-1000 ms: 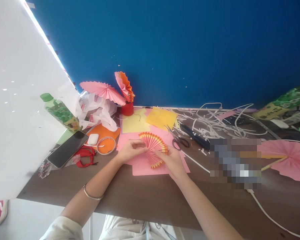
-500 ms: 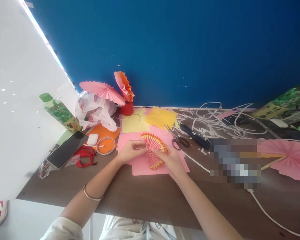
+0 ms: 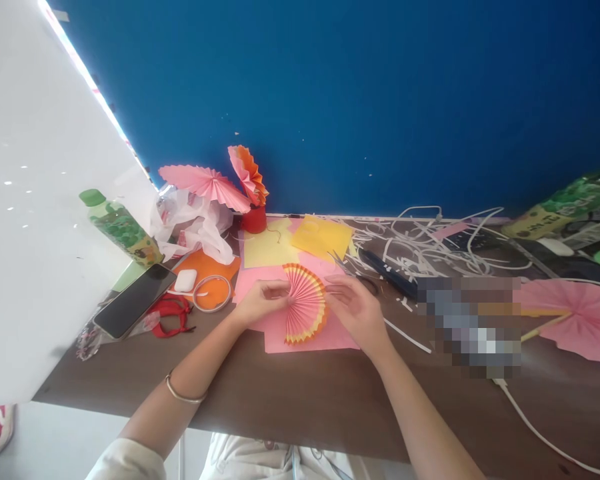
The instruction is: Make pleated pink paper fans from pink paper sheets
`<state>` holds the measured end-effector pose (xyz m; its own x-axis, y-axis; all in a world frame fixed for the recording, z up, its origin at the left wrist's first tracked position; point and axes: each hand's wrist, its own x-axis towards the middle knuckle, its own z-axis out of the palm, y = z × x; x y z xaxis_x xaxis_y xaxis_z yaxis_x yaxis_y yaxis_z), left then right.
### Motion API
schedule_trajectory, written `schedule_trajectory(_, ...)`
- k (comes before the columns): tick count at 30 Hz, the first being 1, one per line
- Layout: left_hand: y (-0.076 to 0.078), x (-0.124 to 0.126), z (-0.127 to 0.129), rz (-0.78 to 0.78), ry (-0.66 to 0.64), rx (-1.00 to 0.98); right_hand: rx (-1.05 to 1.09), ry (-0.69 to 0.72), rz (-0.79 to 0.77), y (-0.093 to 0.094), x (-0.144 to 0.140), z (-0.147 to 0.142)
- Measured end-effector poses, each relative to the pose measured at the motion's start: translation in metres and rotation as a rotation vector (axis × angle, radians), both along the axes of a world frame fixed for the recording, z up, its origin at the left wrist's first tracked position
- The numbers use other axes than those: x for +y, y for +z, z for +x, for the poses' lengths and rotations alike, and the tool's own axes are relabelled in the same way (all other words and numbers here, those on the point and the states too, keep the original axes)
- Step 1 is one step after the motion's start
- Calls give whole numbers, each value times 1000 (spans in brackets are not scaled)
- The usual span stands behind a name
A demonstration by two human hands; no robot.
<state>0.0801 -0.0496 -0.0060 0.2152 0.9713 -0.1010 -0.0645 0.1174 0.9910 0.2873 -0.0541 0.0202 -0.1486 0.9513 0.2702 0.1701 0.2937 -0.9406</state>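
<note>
A pleated paper fan point(image 3: 305, 303), pink with yellow and orange bands along its curved edge, is spread into about a half circle. My left hand point(image 3: 263, 303) pinches it at the centre of its straight side. By the curved edge, my right hand point(image 3: 355, 310) has its fingers stretched out and slightly apart; whether the fingertips touch the paper I cannot tell. Beneath both hands lie pink paper sheets point(image 3: 275, 340). Scissors point(image 3: 341, 263) lie just beyond my right hand, their handles partly hidden by it.
Yellow sheets point(image 3: 267, 248) and a red container point(image 3: 254, 220) with pleated paper fans stand behind. At left are a phone point(image 3: 135, 300), a tape roll point(image 3: 213, 293) and a green-capped bottle point(image 3: 123, 227). Paper strips and cables point(image 3: 420, 243) cover the back right, near a large pink fan point(image 3: 580, 320).
My right hand has let go of the fan's pleats and moved right. The fan has turned and now opens toward the right, still pinched in my left hand.
</note>
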Motion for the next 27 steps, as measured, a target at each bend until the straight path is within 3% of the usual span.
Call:
schedule_trajectory(7, -4, 3, -6, -40, -25, -40, -297, 128, 167, 9, 2, 17)
schedule_trajectory(27, -3, 5, -8, -13, -112, -11, -523, 222, 321, -2, 0, 16)
